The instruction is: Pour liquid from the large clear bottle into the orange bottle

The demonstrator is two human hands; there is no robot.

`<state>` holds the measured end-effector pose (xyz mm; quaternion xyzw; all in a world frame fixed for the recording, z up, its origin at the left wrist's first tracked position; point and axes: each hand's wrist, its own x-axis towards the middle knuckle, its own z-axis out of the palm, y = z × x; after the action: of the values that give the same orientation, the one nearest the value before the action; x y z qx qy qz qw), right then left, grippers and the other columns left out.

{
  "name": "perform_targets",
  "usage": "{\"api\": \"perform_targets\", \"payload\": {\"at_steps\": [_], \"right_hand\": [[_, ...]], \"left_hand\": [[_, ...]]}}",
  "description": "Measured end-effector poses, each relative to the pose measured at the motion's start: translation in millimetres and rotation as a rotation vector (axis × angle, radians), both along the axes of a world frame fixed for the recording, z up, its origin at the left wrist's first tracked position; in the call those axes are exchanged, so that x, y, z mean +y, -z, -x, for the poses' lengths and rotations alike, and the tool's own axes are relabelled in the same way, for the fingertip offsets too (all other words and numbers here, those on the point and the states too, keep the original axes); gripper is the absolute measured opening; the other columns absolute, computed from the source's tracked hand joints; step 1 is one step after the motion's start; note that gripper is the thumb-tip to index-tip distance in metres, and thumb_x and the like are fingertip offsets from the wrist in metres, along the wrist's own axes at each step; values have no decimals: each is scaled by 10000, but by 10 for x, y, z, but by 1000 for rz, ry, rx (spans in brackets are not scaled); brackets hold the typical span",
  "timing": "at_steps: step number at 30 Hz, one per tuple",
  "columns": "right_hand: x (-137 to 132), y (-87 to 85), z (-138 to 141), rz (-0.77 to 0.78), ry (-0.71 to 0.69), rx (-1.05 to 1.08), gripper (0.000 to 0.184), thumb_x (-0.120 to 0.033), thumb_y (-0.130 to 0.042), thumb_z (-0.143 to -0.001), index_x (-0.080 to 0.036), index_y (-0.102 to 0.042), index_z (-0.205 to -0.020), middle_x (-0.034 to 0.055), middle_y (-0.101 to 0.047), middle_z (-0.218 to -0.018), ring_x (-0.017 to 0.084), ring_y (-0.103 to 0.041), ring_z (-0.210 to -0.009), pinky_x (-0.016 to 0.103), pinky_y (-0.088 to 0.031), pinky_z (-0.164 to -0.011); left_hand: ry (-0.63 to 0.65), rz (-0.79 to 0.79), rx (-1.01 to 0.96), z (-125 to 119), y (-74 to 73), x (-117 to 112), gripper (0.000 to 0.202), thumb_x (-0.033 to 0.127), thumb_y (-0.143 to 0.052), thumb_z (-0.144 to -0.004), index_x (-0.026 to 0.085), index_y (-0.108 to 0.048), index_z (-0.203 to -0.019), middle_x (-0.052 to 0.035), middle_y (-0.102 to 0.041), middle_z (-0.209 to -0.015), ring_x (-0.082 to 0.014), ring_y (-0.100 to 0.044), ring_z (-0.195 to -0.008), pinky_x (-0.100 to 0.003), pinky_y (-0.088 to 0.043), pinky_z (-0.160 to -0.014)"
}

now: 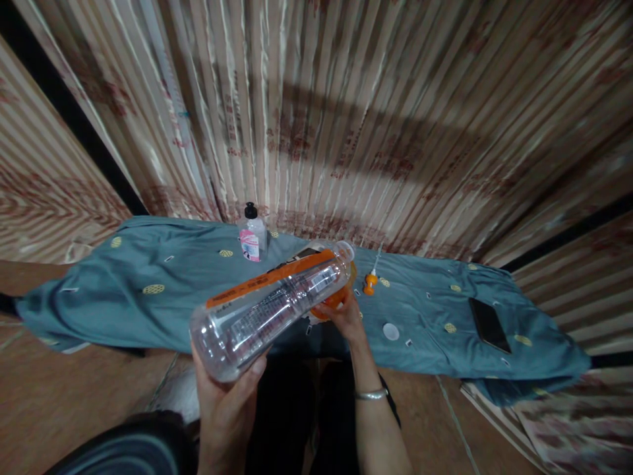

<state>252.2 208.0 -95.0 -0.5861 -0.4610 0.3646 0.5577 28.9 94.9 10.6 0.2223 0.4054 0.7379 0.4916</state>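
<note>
A large clear plastic bottle (pixel 277 310) with an orange-edged label lies slanted across the middle of the view. My left hand (pixel 225 389) is closed round its base at the lower left. The uncapped mouth points to the upper right, above an orange container (pixel 330 305). My right hand (pixel 346 316) is wrapped round that container, most of which the bottle hides. I cannot tell whether any liquid is flowing. On the cloth beyond my right hand lies an orange spray head (pixel 370 282) with a thin tube. A white round cap (pixel 390 331) rests nearer to me.
A teal patterned cloth (pixel 425 310) covers the narrow table. At the back left stands a clear bottle with a black top (pixel 252 237). A dark phone (pixel 489 323) lies on the right. Pleated curtains (pixel 316 132) hang close behind the table.
</note>
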Motion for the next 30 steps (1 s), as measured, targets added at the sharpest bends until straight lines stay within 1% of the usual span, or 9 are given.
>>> {"api": "perform_targets", "payload": {"at_steps": [2, 4, 6, 11, 13, 15, 19, 25, 30], "right_hand": [[9, 19, -2, 5, 9, -7, 866, -494, -1049, -551, -219, -716, -1301, 122, -862, -1225, 384, -812, -1143, 550, -665, -1034], [14, 23, -3, 5, 5, -13, 849, -503, -1030, -566, -220, -715, -1301, 117, -863, -1225, 387, -813, -1149, 553, -665, -1031], [14, 18, -3, 9, 5, -22, 825, -510, -1015, -577, -225, -717, -1292, 111, -865, -1212, 390, -816, -1144, 560, -668, -1022], [20, 37, -10, -25, 25, -46, 767, -493, -1014, -575, -239, -726, -1239, 111, -870, -1162, 394, -822, -1122, 563, -675, -1013], [27, 66, -21, -30, 53, -74, 746, -519, -1018, -563, -245, -723, -1191, 102, -870, -1119, 395, -818, -1124, 557, -671, -1017], [36, 99, -35, -24, 66, -96, 750, -551, -1015, -562, -247, -715, -1178, 95, -864, -1112, 394, -811, -1139, 551, -664, -1023], [50, 145, -54, -26, 34, -96, 787, -569, -1007, -586, -244, -705, -1236, 95, -853, -1187, 383, -804, -1155, 543, -654, -1022], [38, 132, -41, -17, 32, -92, 832, -583, -1005, -589, -224, -705, -1277, 108, -859, -1184, 370, -811, -1106, 537, -660, -997], [24, 91, -25, -40, 37, -84, 832, -590, -1008, -580, -228, -716, -1270, 99, -868, -1172, 373, -812, -1112, 536, -660, -1008]], "left_hand": [[2, -3, -5, -7, -17, -1, 1067, 314, -1105, -640, 354, -656, -1607, -136, -730, -1519, -421, -696, -1419, -645, -560, -1188], [9, -15, -11, -2, -15, 8, 1058, 298, -1103, -634, 328, -666, -1596, -151, -729, -1521, -442, -682, -1439, -643, -566, -1183], [12, -33, -11, 22, 19, 32, 1023, 281, -1093, -645, 314, -679, -1580, -156, -728, -1524, -443, -679, -1445, -630, -566, -1188], [29, -78, 30, 85, 126, 91, 958, 282, -1100, -612, 300, -734, -1498, -136, -785, -1402, -429, -720, -1383, -625, -593, -1155], [15, -67, 20, 71, 104, 80, 943, 293, -1084, -655, 318, -719, -1523, -132, -764, -1451, -417, -705, -1410, -612, -586, -1167], [8, -49, 2, 38, 48, 54, 947, 303, -1070, -692, 347, -692, -1560, -121, -741, -1502, -399, -697, -1424, -585, -590, -1166], [11, -44, -9, -16, -41, 18, 1016, 303, -1079, -680, 393, -657, -1601, -112, -721, -1539, -402, -685, -1442, -591, -589, -1167], [16, -53, -19, -9, -23, 20, 966, 299, -1067, -710, 401, -672, -1585, -106, -714, -1549, -387, -675, -1459, -582, -556, -1205], [12, -46, -11, 10, -15, 20, 938, 296, -1075, -692, 390, -700, -1547, -104, -706, -1563, -404, -651, -1485, -622, -526, -1227]]}}
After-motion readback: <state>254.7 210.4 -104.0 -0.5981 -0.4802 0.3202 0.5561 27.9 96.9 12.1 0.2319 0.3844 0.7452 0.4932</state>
